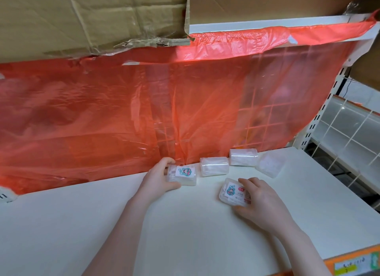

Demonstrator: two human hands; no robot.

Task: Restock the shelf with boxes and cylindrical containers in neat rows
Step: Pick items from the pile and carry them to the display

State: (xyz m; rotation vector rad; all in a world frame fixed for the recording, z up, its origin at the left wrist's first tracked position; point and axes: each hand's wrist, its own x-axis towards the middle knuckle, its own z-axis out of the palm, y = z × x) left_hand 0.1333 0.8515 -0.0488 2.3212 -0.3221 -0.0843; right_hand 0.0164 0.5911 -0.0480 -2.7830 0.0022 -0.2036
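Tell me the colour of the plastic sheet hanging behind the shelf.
Translucent orange-red plastic sheet, seen in the head view.

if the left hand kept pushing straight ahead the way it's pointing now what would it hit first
Most likely the red translucent plastic sheet hanging at the back of the white shelf. The left hand already grips a small clear labelled container, which sits just before the sheet, though depth is hard to judge.

1. The shelf (82,224) lies bare and white in front of and to the left of both hands.
2. At the back, a red sheet (123,115) hangs down to the shelf and blocks reach behind.
3. A row of clear containers (214,166) lines the back right, close together.
4. Cardboard (92,19) overhangs above.
5. At the right, a white upright (320,115) closes the side.
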